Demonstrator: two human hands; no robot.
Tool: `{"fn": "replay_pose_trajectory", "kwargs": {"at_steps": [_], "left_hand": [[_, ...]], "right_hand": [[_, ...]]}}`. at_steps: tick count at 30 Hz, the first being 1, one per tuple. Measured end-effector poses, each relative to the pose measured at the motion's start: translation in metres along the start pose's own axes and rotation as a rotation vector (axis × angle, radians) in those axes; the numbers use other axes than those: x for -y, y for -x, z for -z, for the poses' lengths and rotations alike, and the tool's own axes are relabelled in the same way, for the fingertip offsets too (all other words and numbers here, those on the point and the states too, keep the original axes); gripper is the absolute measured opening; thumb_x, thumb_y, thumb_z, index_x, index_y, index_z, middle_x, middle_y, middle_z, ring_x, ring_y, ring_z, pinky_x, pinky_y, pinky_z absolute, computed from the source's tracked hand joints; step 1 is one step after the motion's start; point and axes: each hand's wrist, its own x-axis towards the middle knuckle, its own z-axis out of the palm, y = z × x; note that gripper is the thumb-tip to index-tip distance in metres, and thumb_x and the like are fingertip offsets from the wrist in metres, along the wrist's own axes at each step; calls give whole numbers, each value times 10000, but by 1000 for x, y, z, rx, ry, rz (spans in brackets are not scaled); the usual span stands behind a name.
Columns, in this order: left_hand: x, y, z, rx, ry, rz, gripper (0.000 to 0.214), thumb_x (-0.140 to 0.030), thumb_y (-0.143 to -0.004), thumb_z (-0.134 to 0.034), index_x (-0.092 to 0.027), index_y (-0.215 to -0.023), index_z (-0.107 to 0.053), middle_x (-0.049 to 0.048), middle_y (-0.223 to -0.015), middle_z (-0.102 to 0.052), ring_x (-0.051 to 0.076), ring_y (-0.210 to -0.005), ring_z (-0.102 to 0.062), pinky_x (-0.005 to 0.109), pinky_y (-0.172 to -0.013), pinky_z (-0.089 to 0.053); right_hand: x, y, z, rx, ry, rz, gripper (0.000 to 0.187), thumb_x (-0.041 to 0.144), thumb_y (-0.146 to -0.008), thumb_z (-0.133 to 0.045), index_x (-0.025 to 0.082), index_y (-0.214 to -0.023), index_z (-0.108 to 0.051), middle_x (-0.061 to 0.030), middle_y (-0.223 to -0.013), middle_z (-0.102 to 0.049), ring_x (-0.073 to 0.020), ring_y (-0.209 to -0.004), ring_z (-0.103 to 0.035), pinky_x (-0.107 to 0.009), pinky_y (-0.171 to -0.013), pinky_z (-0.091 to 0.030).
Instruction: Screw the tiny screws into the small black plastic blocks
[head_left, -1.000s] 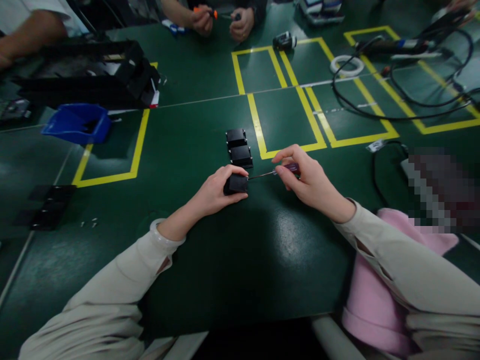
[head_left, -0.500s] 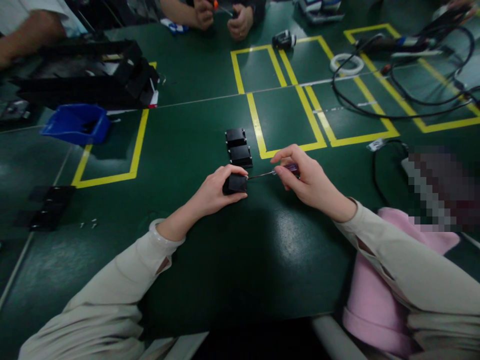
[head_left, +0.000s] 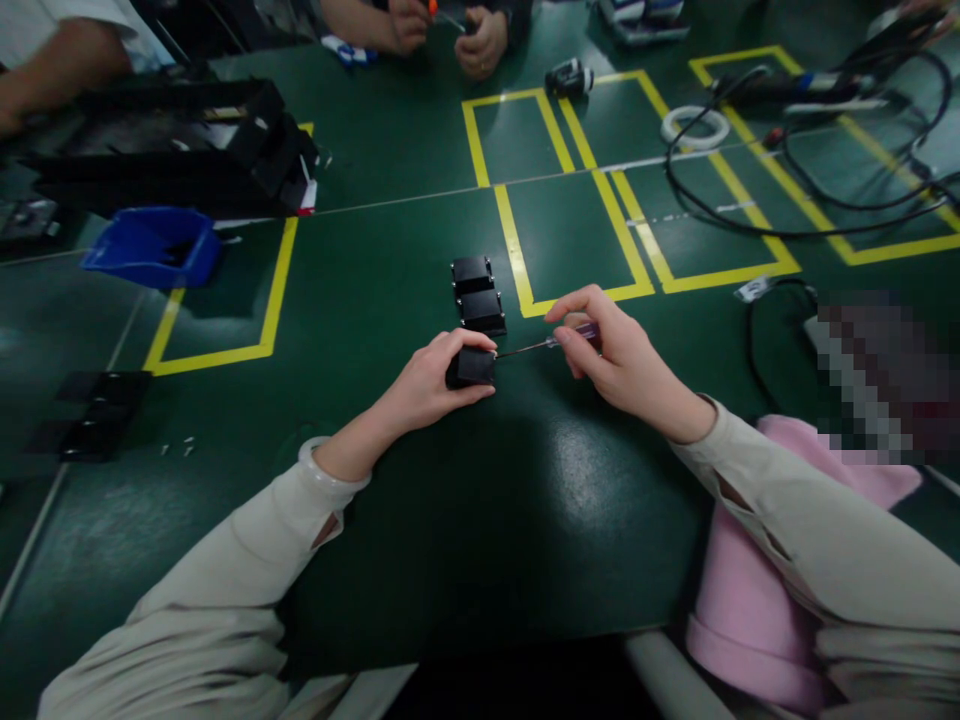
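My left hand is wrapped around a small black box-shaped part resting on the green table. My right hand pinches a slim screwdriver with a purple handle, its thin shaft lying level and its tip touching the right side of the black part. Two more black parts of the same kind sit in a row just behind the held one.
Yellow tape rectangles mark the table. A blue bin and a black frame stand at the left, flat black pieces at the left edge. Black cables lie at the right. Another person's hands work across the table.
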Motion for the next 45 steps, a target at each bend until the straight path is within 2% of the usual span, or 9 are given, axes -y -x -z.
{"fn": "replay_pose_trajectory", "kwargs": {"at_steps": [8, 15, 21, 24, 26, 32, 37, 42, 45], "left_hand": [[0, 0, 0, 4, 7, 10, 421, -337, -860, -765, -211, -1219, -582, 65, -1242, -672, 255, -1148, -638, 392, -992, -476], [0, 0, 0, 1, 1, -1, 419, -353, -862, -760, -208, -1215, -587, 62, -1224, -677, 252, -1115, -647, 384, -969, -479], [0, 0, 0, 0, 10, -3, 415, -351, -861, -762, -208, -1210, -587, 61, -1221, -676, 250, -1127, -643, 382, -978, -478], [0, 0, 0, 3, 4, 0, 416, -356, -862, -760, -207, -1210, -587, 63, -1218, -675, 251, -1118, -643, 385, -973, -480], [0, 0, 0, 6, 3, 4, 420, -356, -860, -759, -206, -1212, -585, 66, -1217, -675, 254, -1116, -642, 390, -971, -481], [-1, 0, 0, 7, 12, 24, 421, -367, -859, -750, -209, -1212, -583, 77, -1229, -675, 262, -1136, -643, 407, -994, -487], [-2, 0, 1, 14, 12, 27, 418, -374, -863, -745, -210, -1212, -583, 76, -1234, -672, 261, -1142, -641, 407, -1001, -488], [-2, 0, 1, 13, 12, 30, 413, -363, -864, -746, -210, -1211, -582, 72, -1235, -673, 258, -1152, -640, 399, -1011, -481], [-2, 0, 1, 8, 20, 18, 416, -359, -863, -750, -202, -1210, -583, 79, -1236, -671, 259, -1152, -638, 399, -1008, -481]], "right_hand": [[-2, 0, -1, 13, -1, -56, 134, 336, -1026, -508, 211, -982, -530, 88, -572, -471, -84, -472, -458, -264, -530, -322], [-1, -1, 0, -3, 13, 34, 102, 203, -990, -509, 192, -1090, -519, 60, -699, -512, -96, -593, -524, -266, -623, -383], [1, -1, 2, 33, 39, -25, 140, 314, -1022, -513, 206, -938, -541, 83, -582, -457, -83, -494, -429, -263, -543, -307], [1, 0, 1, 18, 37, 13, 42, 223, -995, -507, 203, -1025, -529, 70, -649, -505, -91, -549, -500, -257, -586, -360], [1, 0, 1, 12, 37, 23, 108, 190, -977, -511, 202, -1083, -516, 58, -701, -536, -98, -591, -536, -260, -622, -390], [4, -1, 2, 33, 73, -13, 114, 303, -1011, -523, 211, -952, -553, 60, -635, -526, -94, -535, -493, -264, -579, -344], [2, -1, 2, 10, 43, 32, 112, 201, -987, -506, 200, -1094, -539, 53, -696, -544, -104, -593, -542, -263, -627, -392], [2, -1, 2, 34, 56, -14, 167, 327, -1020, -508, 189, -981, -593, 63, -613, -516, -90, -529, -490, -256, -572, -341], [2, 0, 2, 24, 62, 4, 126, 264, -1012, -498, 186, -1044, -591, 63, -631, -522, -91, -538, -500, -255, -581, -347]]}}
